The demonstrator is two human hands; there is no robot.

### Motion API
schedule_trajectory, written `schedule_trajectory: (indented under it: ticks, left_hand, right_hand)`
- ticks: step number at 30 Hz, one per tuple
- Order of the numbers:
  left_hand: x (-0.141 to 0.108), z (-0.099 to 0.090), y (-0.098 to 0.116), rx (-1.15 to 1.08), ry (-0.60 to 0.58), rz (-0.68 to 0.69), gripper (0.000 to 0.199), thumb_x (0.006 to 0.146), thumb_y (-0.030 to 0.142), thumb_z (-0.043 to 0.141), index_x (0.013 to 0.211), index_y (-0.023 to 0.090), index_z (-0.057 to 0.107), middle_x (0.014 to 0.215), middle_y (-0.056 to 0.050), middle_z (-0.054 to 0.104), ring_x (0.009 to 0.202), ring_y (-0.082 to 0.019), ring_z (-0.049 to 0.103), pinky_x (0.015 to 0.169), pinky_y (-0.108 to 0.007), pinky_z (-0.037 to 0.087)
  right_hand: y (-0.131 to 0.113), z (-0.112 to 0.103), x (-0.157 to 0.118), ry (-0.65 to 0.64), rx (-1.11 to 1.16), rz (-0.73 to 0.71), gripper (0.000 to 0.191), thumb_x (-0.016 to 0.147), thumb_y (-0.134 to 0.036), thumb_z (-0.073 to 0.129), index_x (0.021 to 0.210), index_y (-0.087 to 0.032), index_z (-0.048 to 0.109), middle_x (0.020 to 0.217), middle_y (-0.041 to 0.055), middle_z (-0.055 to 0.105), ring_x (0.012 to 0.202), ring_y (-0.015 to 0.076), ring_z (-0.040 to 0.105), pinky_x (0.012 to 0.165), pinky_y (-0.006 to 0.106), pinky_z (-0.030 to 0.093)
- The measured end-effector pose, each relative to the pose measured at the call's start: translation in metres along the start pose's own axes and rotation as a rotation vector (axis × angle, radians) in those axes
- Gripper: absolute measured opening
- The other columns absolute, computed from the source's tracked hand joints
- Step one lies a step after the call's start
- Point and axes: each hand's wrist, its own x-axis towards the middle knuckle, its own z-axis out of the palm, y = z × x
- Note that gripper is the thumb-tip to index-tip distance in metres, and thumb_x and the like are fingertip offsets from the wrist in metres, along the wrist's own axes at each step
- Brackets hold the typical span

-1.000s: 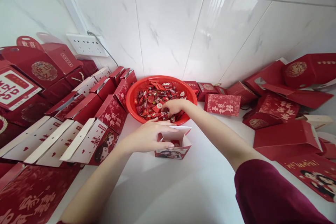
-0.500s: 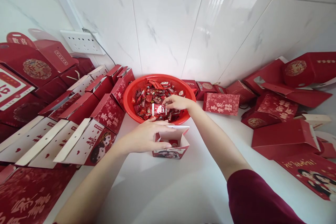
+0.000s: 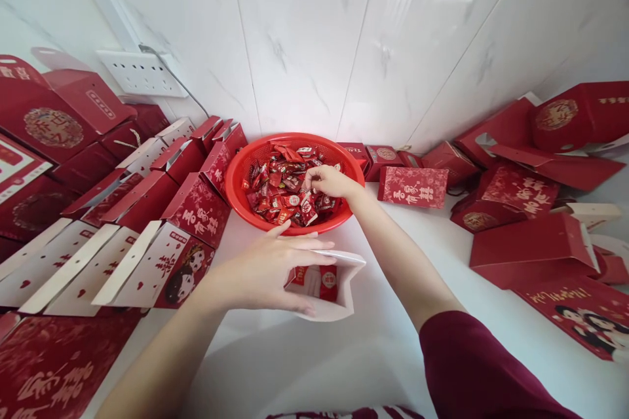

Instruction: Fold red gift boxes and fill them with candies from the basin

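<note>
The small box sits tilted at the near side of the red basket, its open mouth showing wrapped sweets (at least one red) inside. The left hand grasps it between thumb and fingers. Over the basket's heap of candies, the right hand has its fingertips bunched at a wrapped piece; whether they grip it, I cannot tell. Red and white boxes line the bench at left, more red cartons at right, before a tiled wall
</note>
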Motion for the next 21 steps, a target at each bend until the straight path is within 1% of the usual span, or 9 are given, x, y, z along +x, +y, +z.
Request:
schedule_trajectory:
  ticks: [4,6,8,10,12,14,16,19,21]
  left_hand:
    - [0.000,0.000,-0.003,0.004,0.008,0.016,0.067,0.083,0.059,0.064,0.144,0.049,0.039,0.151,0.005,0.046,0.142,-0.030,0.040,0.117,-0.047,0.026]
    - [0.001,-0.001,-0.003,-0.009,0.007,0.032,0.065,0.084,0.057,0.064,0.144,0.049,0.039,0.148,0.005,0.049,0.141,-0.029,0.041,0.117,-0.047,0.026]
    - [0.003,-0.002,-0.002,-0.024,0.000,0.048,0.065,0.085,0.055,0.064,0.144,0.049,0.038,0.146,0.005,0.052,0.141,-0.029,0.042,0.117,-0.046,0.028]
    - [0.004,-0.003,0.000,-0.037,-0.002,0.061,0.064,0.086,0.053,0.064,0.145,0.050,0.037,0.144,0.006,0.054,0.140,-0.028,0.043,0.116,-0.044,0.029]
    - [0.004,-0.003,0.000,-0.044,0.004,0.066,0.064,0.086,0.053,0.064,0.144,0.050,0.038,0.144,0.006,0.054,0.138,-0.027,0.045,0.115,-0.043,0.030]
    - [0.004,-0.002,-0.002,-0.039,0.015,0.062,0.064,0.085,0.054,0.065,0.143,0.050,0.040,0.144,0.005,0.054,0.137,-0.027,0.047,0.116,-0.043,0.030]
    - [0.003,-0.001,-0.004,-0.033,0.024,0.055,0.063,0.084,0.055,0.065,0.142,0.049,0.042,0.145,0.005,0.053,0.136,-0.027,0.048,0.116,-0.043,0.029]
    - [0.002,0.001,-0.008,-0.036,0.036,0.050,0.063,0.083,0.057,0.065,0.141,0.049,0.044,0.145,0.004,0.053,0.136,-0.028,0.047,0.116,-0.043,0.029]
    - [0.002,0.001,-0.009,-0.040,0.036,0.052,0.063,0.082,0.058,0.065,0.141,0.049,0.044,0.145,0.004,0.053,0.137,-0.028,0.047,0.116,-0.043,0.029]
  right_hand:
    - [0.007,-0.001,0.005,0.152,-0.197,0.240,0.029,0.084,-0.004,0.044,0.099,-0.016,0.066,0.111,0.0093,0.070,0.109,0.0221,0.062,0.100,0.038,0.043]
    - [0.011,-0.001,0.008,0.157,-0.274,0.350,0.028,0.090,-0.011,0.048,0.114,-0.015,0.062,0.120,0.0129,0.065,0.116,0.0259,0.059,0.101,0.045,0.043]
    - [0.013,0.000,0.010,0.104,-0.328,0.412,0.036,0.091,-0.021,0.058,0.126,-0.015,0.056,0.126,0.0143,0.061,0.117,0.0281,0.058,0.100,0.050,0.043]
    - [0.013,0.002,0.012,0.029,-0.360,0.411,0.057,0.082,-0.024,0.071,0.135,-0.015,0.051,0.132,0.0163,0.058,0.117,0.0302,0.058,0.101,0.049,0.043]
    - [0.012,0.002,0.012,-0.033,-0.379,0.369,0.081,0.069,-0.017,0.080,0.142,-0.015,0.045,0.137,0.0202,0.054,0.120,0.0333,0.056,0.102,0.045,0.042]
    - [0.010,0.002,0.010,-0.078,-0.387,0.313,0.097,0.059,-0.014,0.085,0.145,-0.014,0.042,0.140,0.0216,0.051,0.121,0.0345,0.056,0.101,0.042,0.043]
    - [0.008,0.002,0.008,-0.118,-0.379,0.247,0.094,0.057,-0.014,0.085,0.143,-0.015,0.046,0.135,0.0181,0.056,0.116,0.0313,0.059,0.099,0.037,0.044]
    - [0.007,0.002,0.005,-0.162,-0.334,0.144,0.067,0.064,-0.015,0.081,0.128,-0.020,0.060,0.114,0.0067,0.069,0.100,0.0212,0.065,0.088,0.028,0.048]
    - [0.007,0.002,0.005,-0.159,-0.305,0.102,0.052,0.067,-0.015,0.079,0.117,-0.020,0.065,0.105,0.0030,0.071,0.091,0.0170,0.065,0.081,0.024,0.048]
